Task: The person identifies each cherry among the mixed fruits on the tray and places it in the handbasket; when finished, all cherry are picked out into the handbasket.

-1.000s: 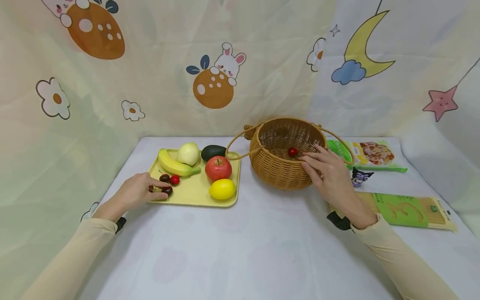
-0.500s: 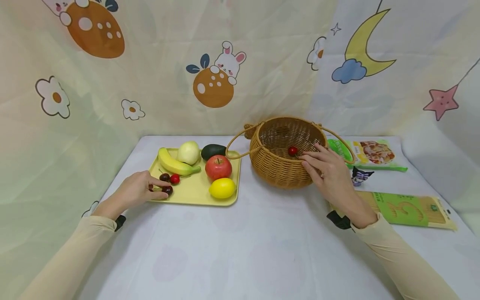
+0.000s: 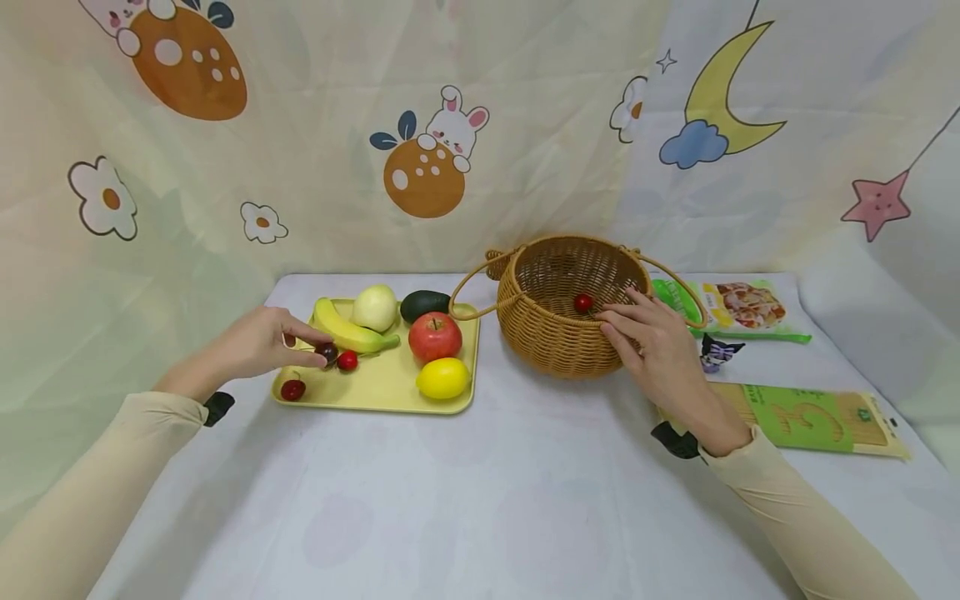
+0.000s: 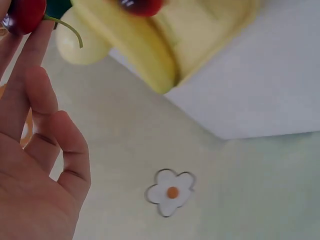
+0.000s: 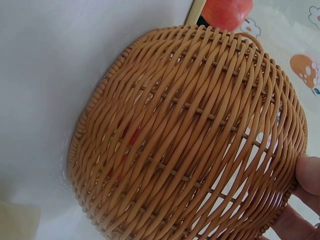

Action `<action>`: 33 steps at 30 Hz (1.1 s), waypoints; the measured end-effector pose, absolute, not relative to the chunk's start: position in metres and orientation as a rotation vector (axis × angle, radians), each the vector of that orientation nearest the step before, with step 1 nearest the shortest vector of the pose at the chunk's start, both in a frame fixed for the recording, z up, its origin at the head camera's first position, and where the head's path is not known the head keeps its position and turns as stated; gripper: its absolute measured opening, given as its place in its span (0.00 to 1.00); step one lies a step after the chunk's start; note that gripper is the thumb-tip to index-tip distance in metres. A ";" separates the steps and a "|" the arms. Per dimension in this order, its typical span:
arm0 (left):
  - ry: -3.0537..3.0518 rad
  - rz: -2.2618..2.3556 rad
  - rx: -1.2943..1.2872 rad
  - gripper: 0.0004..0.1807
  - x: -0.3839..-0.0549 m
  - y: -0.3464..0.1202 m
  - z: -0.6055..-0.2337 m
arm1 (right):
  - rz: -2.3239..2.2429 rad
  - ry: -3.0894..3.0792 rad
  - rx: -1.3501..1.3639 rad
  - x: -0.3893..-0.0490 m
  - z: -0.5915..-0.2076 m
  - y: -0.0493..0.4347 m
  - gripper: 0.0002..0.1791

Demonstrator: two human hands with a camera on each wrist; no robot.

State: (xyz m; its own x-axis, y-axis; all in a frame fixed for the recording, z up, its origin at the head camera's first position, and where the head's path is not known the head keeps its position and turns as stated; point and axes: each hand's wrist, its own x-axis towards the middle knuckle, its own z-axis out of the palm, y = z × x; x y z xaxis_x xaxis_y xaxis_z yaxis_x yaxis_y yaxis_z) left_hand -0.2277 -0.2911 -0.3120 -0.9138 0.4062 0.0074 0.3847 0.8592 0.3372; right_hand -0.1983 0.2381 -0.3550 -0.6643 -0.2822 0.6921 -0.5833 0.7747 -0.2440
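My left hand (image 3: 262,343) is over the left side of the yellow tray (image 3: 382,395), pinching a dark red cherry (image 4: 24,16) with a green stem between its fingertips. A brighter red cherry (image 3: 347,361) lies just right of the fingertips, and another dark cherry (image 3: 292,389) is at the tray's near left corner. To the right stands a brown wicker basket (image 3: 558,346) with a single red cherry (image 3: 583,302) visible inside. My right hand (image 3: 656,354) holds the basket's right front rim, its thumb against the outside in the right wrist view.
A banana (image 3: 348,332), a pale round fruit (image 3: 375,308), an avocado (image 3: 424,306), an apple (image 3: 435,337) and a lemon (image 3: 443,378) share the tray. Right of the basket lie a green food packet (image 3: 750,308), a small dark figurine (image 3: 718,353) and a noodle pack (image 3: 810,417).
My left hand has risen and moved slightly away from me with the pinched cherry, uncovering the cherry at the tray's corner. The right hand and the basket stay put.
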 end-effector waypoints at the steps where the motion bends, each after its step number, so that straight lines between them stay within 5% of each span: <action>1: 2.959 0.519 0.642 0.19 -0.231 -0.288 -0.306 | 0.597 -2.310 0.642 -0.198 -0.355 0.238 0.12; 13: 2.831 0.584 0.766 0.17 -0.282 -0.214 -0.239 | 0.571 -2.315 0.633 -0.199 -0.356 0.239 0.12; 33: 2.638 0.522 1.024 0.15 -0.337 -0.068 -0.204 | 0.571 -2.315 0.637 -0.198 -0.356 0.238 0.12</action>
State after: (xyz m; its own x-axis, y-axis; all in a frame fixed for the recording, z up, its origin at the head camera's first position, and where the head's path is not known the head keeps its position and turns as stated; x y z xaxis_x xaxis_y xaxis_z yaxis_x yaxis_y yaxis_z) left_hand -0.3371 -0.0683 -0.2045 -0.7165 0.6885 -0.1124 0.5937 0.6864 0.4201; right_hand -0.1982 0.2382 -0.3562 -0.6631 -0.2870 0.6913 -0.5755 0.7860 -0.2257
